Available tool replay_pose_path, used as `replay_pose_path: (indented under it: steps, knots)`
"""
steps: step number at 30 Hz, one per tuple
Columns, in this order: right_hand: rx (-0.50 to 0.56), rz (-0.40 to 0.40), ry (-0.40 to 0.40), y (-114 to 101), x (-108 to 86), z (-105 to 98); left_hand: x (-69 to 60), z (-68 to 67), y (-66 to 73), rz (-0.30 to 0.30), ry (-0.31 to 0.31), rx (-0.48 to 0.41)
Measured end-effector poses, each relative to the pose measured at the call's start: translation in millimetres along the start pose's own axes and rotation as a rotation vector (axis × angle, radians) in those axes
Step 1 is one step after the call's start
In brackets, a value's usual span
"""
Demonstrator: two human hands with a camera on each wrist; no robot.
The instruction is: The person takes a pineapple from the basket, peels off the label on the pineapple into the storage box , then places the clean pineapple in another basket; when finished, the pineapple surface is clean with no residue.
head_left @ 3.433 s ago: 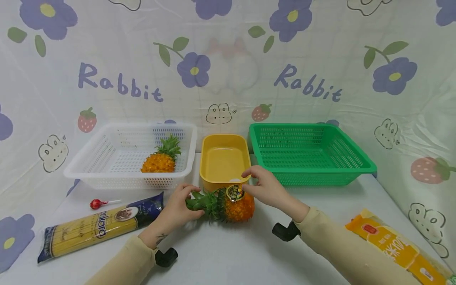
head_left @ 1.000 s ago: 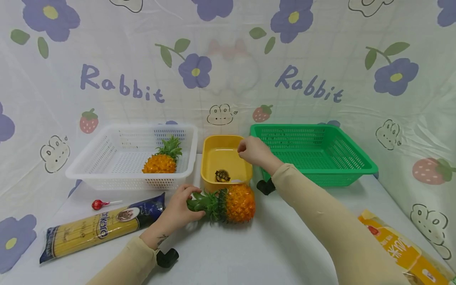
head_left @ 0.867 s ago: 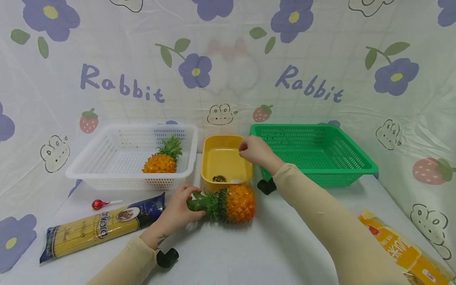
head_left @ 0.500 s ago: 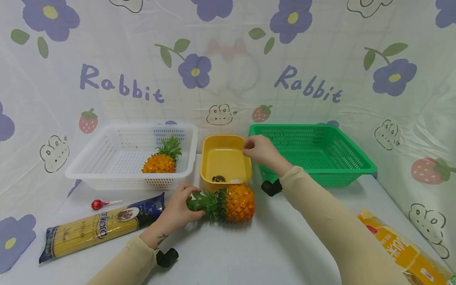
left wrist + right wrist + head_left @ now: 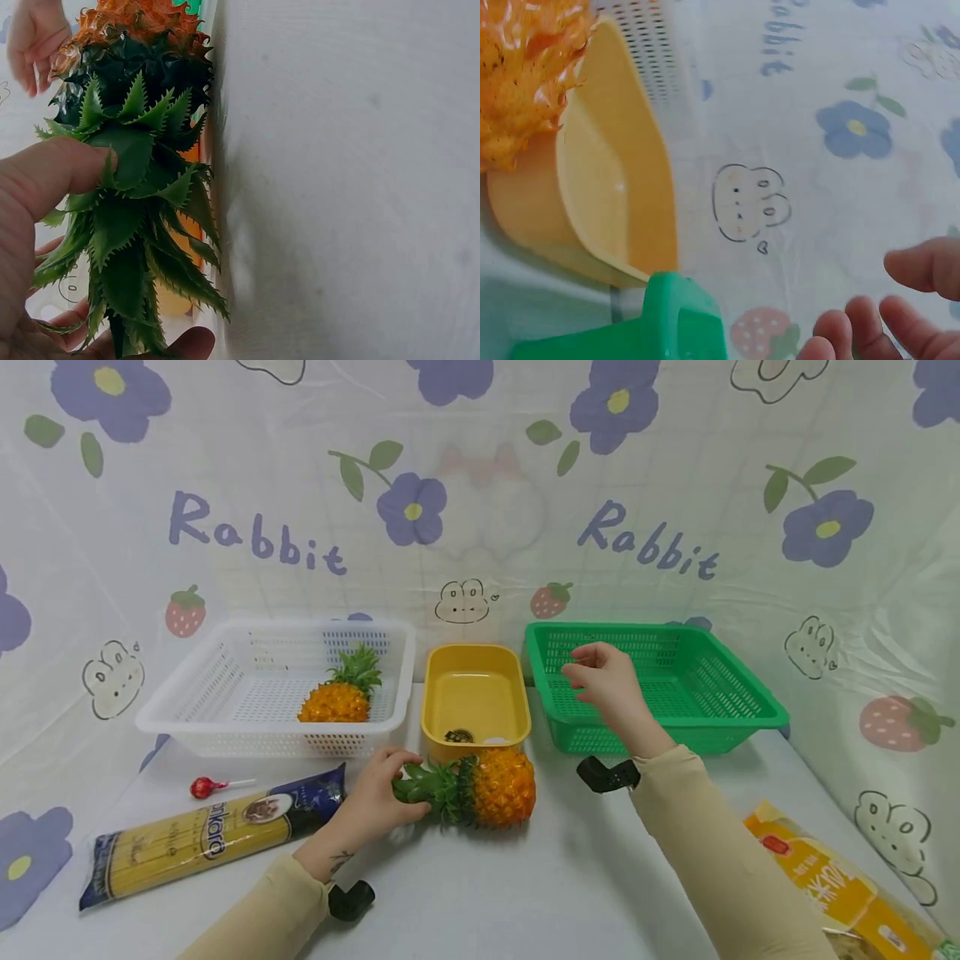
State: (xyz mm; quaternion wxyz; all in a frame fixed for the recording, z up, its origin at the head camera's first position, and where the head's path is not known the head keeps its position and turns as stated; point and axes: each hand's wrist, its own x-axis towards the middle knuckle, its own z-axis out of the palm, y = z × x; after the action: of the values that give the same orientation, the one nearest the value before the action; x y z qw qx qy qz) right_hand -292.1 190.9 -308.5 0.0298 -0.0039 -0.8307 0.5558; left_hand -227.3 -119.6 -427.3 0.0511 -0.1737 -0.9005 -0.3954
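Note:
An orange toy-like pineapple (image 5: pixel 506 787) with a green crown lies on its side in front of the yellow bin (image 5: pixel 474 693). My left hand (image 5: pixel 378 797) holds its leafy crown (image 5: pixel 124 217), thumb on one side and fingers behind. My right hand (image 5: pixel 611 685) hovers above the green basket (image 5: pixel 667 722), thumb and fingers apart in the right wrist view, nothing seen between them. A black and gold label (image 5: pixel 459 736) lies inside the yellow bin near its front wall. Beside it is a small white patch (image 5: pixel 496 741).
At the left stands a white basket (image 5: pixel 262 728) holding another pineapple (image 5: pixel 335 702). In front of it lie a red lollipop (image 5: pixel 202 787) and a long pack of spaghetti (image 5: pixel 210 831). An orange-yellow food packet (image 5: pixel 832 877) lies at the right. A flowered curtain (image 5: pixel 480 485) hangs behind.
The label has gone from the pineapple into the yellow bin, where it dropped from my right hand's side. My right hand has since moved right, over the green basket. The left hand stays put.

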Motion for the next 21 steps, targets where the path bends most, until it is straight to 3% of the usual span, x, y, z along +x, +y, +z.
replay_pose_path:
  steps: [7,16,21]
  knots:
    - [0.253,0.055,0.167,15.4,-18.3,-18.0,0.8,0.3,1.5,-0.012,-0.005,0.004]
    - [0.793,0.145,0.548,37.4,-31.2,-42.3,2.0,-0.1,2.4,-0.025,-0.013,0.006]
    - [1.022,0.264,0.674,56.2,-32.0,-52.3,1.4,-0.6,2.2,-0.028,-0.016,0.007]
